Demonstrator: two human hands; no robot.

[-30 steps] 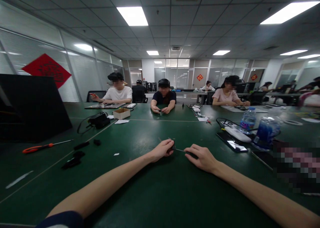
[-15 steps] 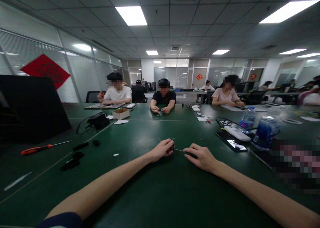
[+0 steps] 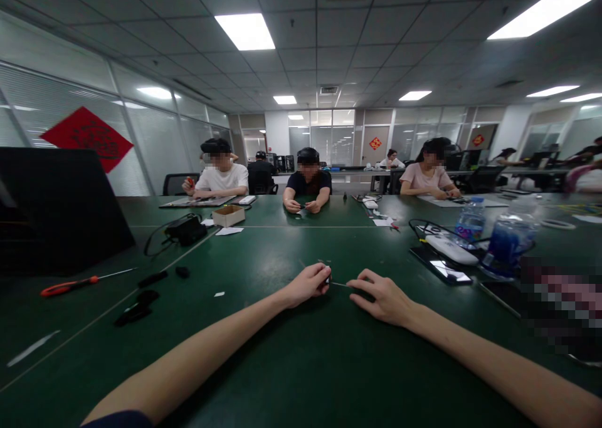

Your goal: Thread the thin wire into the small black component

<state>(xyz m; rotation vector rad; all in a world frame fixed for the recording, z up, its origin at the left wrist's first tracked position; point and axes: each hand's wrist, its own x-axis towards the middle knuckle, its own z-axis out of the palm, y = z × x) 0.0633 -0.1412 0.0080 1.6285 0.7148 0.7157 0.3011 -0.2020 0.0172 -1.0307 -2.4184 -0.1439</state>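
Note:
My left hand (image 3: 308, 285) is closed in a pinch above the table, its thumb and fingers around a small dark object (image 3: 328, 279) that they mostly cover. From that object a thin pale rod (image 3: 339, 284) reaches across to the fingertips of my right hand (image 3: 379, 295). The right fingers are bent and close on the rod's outer end. Too little of the dark piece shows to tell its kind, and the rod is too fine to name more exactly.
To the left lie an orange-handled screwdriver (image 3: 70, 286), several black pieces (image 3: 136, 309) and a paper scrap (image 3: 219, 294). A small cardboard box (image 3: 228, 215) stands farther back. At right are a phone (image 3: 439, 265), a white device (image 3: 449, 250) and bottles (image 3: 512, 240). Co-workers sit opposite.
Both hands hold nearly the same place, with the left turned slightly and the dark object shifted a little within its grip. The view has moved slightly.

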